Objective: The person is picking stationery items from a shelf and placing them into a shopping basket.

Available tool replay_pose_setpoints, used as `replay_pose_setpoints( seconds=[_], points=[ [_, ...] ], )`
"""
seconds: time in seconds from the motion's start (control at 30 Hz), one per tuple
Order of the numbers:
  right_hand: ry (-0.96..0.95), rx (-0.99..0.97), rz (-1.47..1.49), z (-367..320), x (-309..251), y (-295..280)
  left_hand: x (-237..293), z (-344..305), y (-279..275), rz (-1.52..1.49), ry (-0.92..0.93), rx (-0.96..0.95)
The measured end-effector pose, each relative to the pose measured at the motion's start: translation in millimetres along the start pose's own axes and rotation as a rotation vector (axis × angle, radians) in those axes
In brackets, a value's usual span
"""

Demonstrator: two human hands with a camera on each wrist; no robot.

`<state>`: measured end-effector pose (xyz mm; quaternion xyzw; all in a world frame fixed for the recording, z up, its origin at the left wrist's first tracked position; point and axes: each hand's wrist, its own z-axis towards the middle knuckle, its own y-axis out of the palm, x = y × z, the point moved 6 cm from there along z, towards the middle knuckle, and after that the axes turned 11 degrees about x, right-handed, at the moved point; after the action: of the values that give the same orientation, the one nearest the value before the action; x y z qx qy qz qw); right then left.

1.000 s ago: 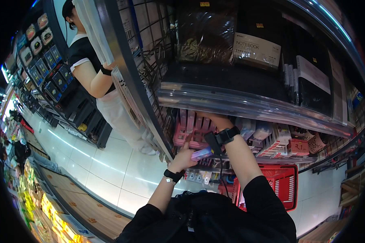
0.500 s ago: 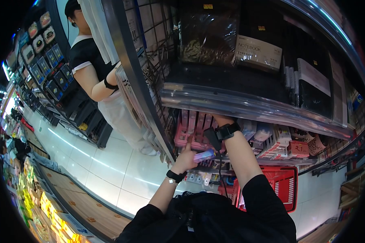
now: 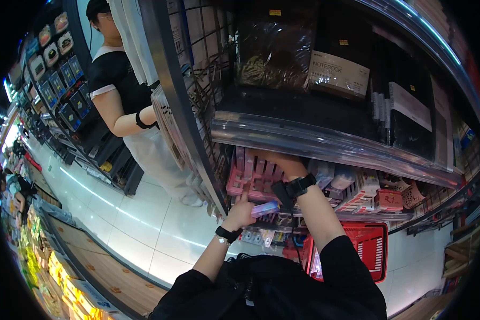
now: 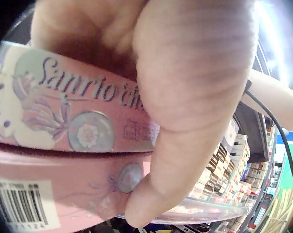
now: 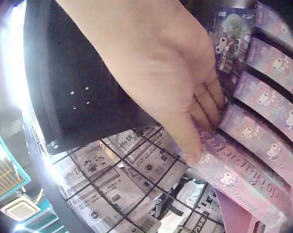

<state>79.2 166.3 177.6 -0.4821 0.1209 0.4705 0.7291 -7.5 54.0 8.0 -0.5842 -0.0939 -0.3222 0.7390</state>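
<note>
the person wears a black short-sleeved top (image 3: 272, 290) with a small pale tag (image 3: 249, 302). a black wrist strap (image 3: 228, 233) and pale charm bracelet (image 3: 222, 240) circle the left wrist; the right has a chunky black wristband (image 3: 301, 185) with a thin black cable (image 3: 295, 234).

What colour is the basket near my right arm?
The basket is red; it shows best in the head view.

Up on the upper shelf (image 3: 293, 106) we've got notebooks (image 3: 338, 73) side by side, and right beneath, at the left end of the lower shelf (image 3: 357, 214), here's a tray (image 3: 233, 185) with slim boxes (image 3: 249, 166) in it, more packages (image 3: 342, 178) to its right! Down on the floor sits a basket (image 3: 385, 248), below the lower shelf, while a post (image 3: 172, 66) bounds the shelves' left side, another person (image 3: 112, 101) beyond it, a display rack (image 3: 64, 96) farther left.
</note>
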Motion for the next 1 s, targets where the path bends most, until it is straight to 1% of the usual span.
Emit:
replay_pose_setpoints(
  seconds=[0.03,0.1,0.2,0.23,0.3,0.37,0.4,0.43,0.5,0.6,0.67,0.7,0.77,0.8,0.83,0.87,0.9,0.93,0.97,1.0],
  points=[
    [-0.001,0.0,0.0,-1.7,0.7,0.5,0.6,-0.2,-1.1,-0.001,0.007,0.008],
    [-0.135,0.12,0.053,-6.3,-7.5,-5.6,0.7,-0.2,-2.2,-0.002,0.014,0.015],
    [-0.143,0.165,0.016,-4.3,-7.8,-3.8,0.0,-0.5,0.2,-0.002,-0.009,-0.004],
    [-0.142,0.165,0.016,-3.0,-3.6,-1.5,0.7,-0.6,-0.4,0.002,-0.005,0.003],
    [-0.13,0.117,-0.104,2.2,9.0,7.9,0.0,-0.6,-1.1,0.008,-0.004,0.009],
    [-0.14,0.103,-0.14,5.7,20.1,10.4,0.5,-0.3,-1.9,-0.004,0.029,0.033],
    [-0.151,0.091,-0.179,6.0,22.7,11.2,0.1,-0.3,-2.1,-0.004,0.028,0.032],
    [-0.151,0.091,-0.179,4.9,10.2,2.9,-1.1,0.1,-1.4,-0.004,0.012,0.009],
    [0.038,0.006,-0.229,0.5,1.2,-10.8,-1.9,-0.4,-0.7,-0.002,-0.005,-0.014],
    [-0.001,0.026,-0.229,-1.5,1.6,-9.5,2.1,-0.3,-3.4,-0.002,0.015,0.009],
    [-0.041,0.048,-0.228,-1.3,2.4,-8.7,1.6,0.2,-3.1,-0.028,-0.054,-0.054],
    [-0.061,0.06,-0.228,-1.3,2.3,-8.3,-0.3,-0.1,-1.9,-0.027,-0.052,-0.054],
    [-0.103,0.083,-0.23,-0.8,1.9,-7.9,3.4,-0.4,-5.6,0.003,0.096,0.065],
    [-0.125,0.096,-0.232,0.2,-1.9,-9.5,6.1,-0.1,-8.9,0.004,0.1,0.067],
    [-0.126,0.1,-0.233,-1.2,-5.0,-8.5,7.0,-1.2,-12.7,-0.136,0.043,0.077],
    [-0.106,0.08,-0.099,-4.1,-9.0,-4.7,7.8,-1.7,-16.6,-0.277,-0.012,0.089],
    [-0.088,0.059,0.036,-8.1,-15.2,-3.9,13.5,-2.6,-21.7,-0.276,-0.006,0.091],
    [-0.089,0.063,0.034,-16.0,-23.2,-8.2,21.0,-5.4,-26.4,-0.353,0.005,0.081],
    [-0.088,0.138,-0.036,-27.2,-31.8,-18.0,24.8,-9.0,-27.5,-0.43,0.013,0.069],
    [-0.086,0.212,-0.106,-37.5,-38.8,-27.4,28.1,-12.3,-29.4,-0.4,0.143,0.143]
  ],
)
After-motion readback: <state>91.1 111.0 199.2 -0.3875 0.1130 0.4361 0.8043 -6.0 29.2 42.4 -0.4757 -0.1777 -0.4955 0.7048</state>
